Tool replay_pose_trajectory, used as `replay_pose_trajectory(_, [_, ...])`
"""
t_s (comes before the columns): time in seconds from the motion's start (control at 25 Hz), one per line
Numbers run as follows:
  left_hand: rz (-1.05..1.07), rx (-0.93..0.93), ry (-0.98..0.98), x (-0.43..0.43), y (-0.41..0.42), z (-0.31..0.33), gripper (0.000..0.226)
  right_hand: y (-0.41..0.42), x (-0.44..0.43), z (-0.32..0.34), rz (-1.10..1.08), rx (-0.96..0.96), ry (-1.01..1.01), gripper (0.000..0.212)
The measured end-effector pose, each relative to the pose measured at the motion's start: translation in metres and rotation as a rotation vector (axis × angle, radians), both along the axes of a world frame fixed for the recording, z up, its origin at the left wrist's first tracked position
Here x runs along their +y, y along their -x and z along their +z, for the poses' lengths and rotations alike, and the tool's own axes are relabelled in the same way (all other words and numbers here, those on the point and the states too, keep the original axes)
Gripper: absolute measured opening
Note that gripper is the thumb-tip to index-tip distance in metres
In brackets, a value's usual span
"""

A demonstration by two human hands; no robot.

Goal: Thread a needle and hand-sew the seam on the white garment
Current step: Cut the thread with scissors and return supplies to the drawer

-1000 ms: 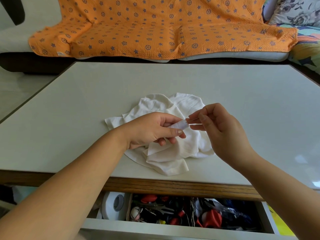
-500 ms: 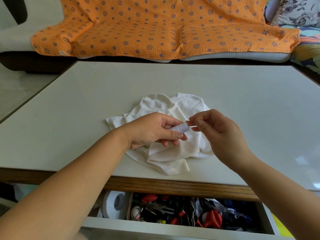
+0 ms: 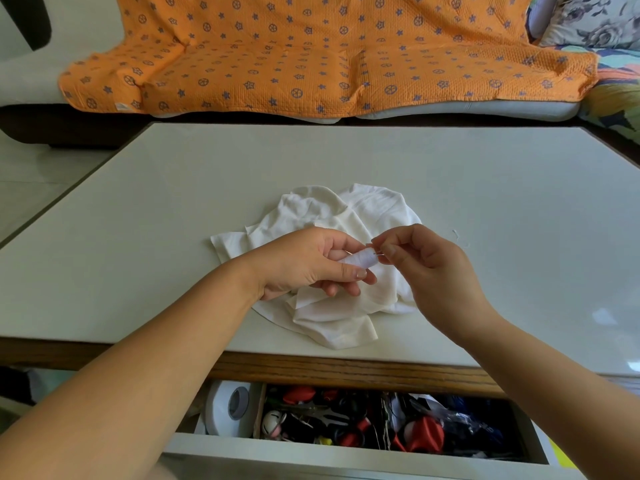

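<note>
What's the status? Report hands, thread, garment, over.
Left hand grips small white thread spool. Right hand pinches a fine sliver at its tip, needle or thread unclear. Crumpled white cloth garment lies on pale table beneath both hands. Nothing blocking.

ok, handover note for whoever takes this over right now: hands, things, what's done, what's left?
Left hand: grip closed round the white thread spool, held above the garment.
Right hand: pinches a thin sliver at the spool's end; needle or thread end, too small to tell.
White garment: crumpled on the table, under both hands.
Drawer: open below the table edge.
Done: spool picked up.
Left: no threaded needle and no stitches visible, so thread the needle and sew the seam.
</note>
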State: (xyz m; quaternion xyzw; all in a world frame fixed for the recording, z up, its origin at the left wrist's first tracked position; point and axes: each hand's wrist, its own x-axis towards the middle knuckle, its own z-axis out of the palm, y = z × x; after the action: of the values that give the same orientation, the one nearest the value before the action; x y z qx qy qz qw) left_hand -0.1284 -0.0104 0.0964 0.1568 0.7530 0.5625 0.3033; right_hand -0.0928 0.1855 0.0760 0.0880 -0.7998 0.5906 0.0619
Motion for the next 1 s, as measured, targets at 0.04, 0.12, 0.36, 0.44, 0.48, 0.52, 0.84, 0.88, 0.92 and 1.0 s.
replay_pose_trajectory(0.04, [-0.001,-0.002,0.005,0.0,0.0,0.0,0.029,0.0,-0.001,-0.001,-0.004,-0.004,-0.006,0.016])
replay_pose_trajectory(0.12, [-0.003,0.0,0.01,0.001,-0.002,0.001,0.029,0.0,-0.001,-0.002,-0.006,-0.023,-0.013,0.015])
replay_pose_trajectory(0.36, [0.115,0.028,0.006,-0.004,-0.003,0.004,0.03,0.007,0.005,0.008,0.04,-0.14,0.131,0.011])
replay_pose_trajectory(0.44, [0.161,0.049,0.043,-0.005,-0.004,0.005,0.034,0.009,0.01,0.014,0.067,-0.161,0.129,0.008])
replay_pose_trajectory(0.48, [0.171,0.04,0.036,-0.005,-0.004,0.005,0.034,0.011,0.013,0.017,0.086,-0.189,0.127,0.008])
replay_pose_trajectory(0.52, [0.175,0.023,0.018,-0.005,-0.004,0.005,0.032,0.012,0.017,0.02,0.107,-0.218,0.13,0.01])
replay_pose_trajectory(0.84, [0.1,-0.248,-0.298,0.005,-0.008,0.005,0.05,0.011,0.006,0.016,0.058,-0.213,0.104,0.012])
replay_pose_trajectory(0.88, [0.088,-0.261,-0.326,0.007,-0.009,0.006,0.055,0.009,0.001,0.012,0.038,-0.195,0.062,0.015])
replay_pose_trajectory(0.92, [0.095,-0.267,-0.355,0.01,-0.011,0.006,0.056,0.006,-0.004,0.009,0.015,-0.183,0.029,0.018])
replay_pose_trajectory(1.0, [0.184,-0.256,-0.409,0.015,-0.012,0.004,0.046,0.001,-0.012,0.006,-0.036,-0.171,-0.028,0.024])
